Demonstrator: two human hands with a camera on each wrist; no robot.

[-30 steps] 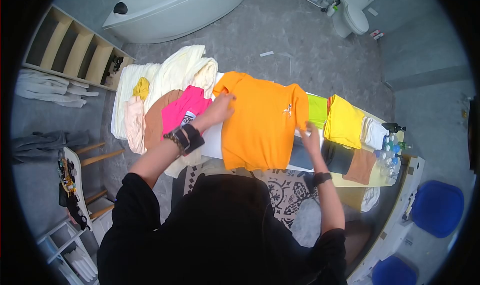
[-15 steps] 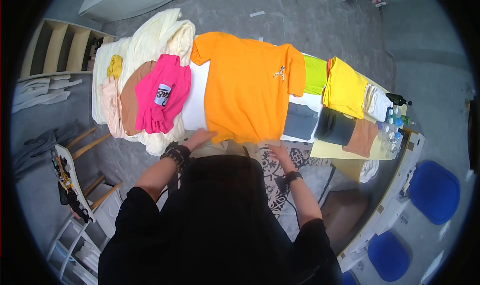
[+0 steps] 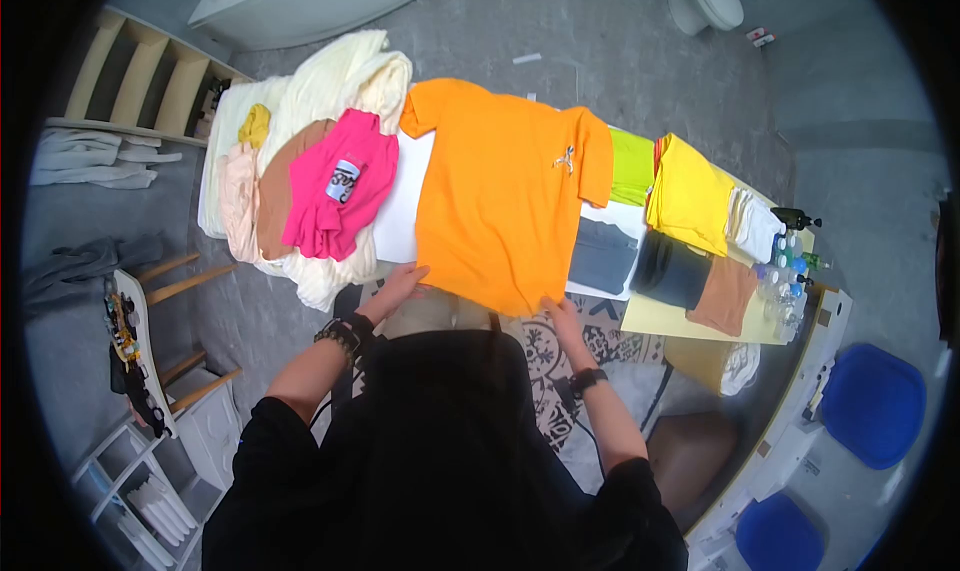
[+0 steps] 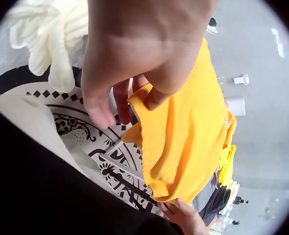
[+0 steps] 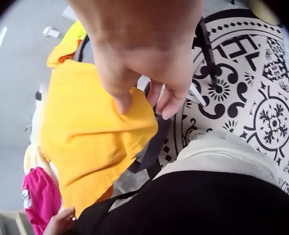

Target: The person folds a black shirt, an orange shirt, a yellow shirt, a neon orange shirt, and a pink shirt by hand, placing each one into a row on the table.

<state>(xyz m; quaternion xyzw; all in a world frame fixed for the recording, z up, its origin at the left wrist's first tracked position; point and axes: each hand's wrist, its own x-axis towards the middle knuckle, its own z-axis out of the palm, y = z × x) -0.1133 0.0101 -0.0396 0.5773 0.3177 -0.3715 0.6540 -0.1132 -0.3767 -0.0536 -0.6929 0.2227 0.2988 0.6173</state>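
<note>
An orange T-shirt (image 3: 500, 191) lies spread over the table, a small white figure print on its chest and its hem hanging toward the person. My left hand (image 3: 405, 284) pinches the hem's left corner; in the left wrist view the thumb presses on the orange cloth (image 4: 178, 142) from above. At the other corner my right hand (image 3: 565, 323) pinches the hem, and the right wrist view has its thumb on top of the cloth (image 5: 95, 127) with fingers beneath. A pink garment (image 3: 345, 186) with a printed patch lies left of the shirt.
Cream blankets (image 3: 330, 81) and a brown garment (image 3: 280, 186) are heaped at the left. Folded lime green (image 3: 630, 166), yellow (image 3: 690, 191), grey (image 3: 602, 256) and brown (image 3: 722, 296) clothes line the right side. Plastic bottles (image 3: 783, 281) stand at the far right end.
Both hands have come down from the shirt's sides to its bottom hem and now pinch its corners. The hem has been drawn toward the person. The head view has shifted too.
</note>
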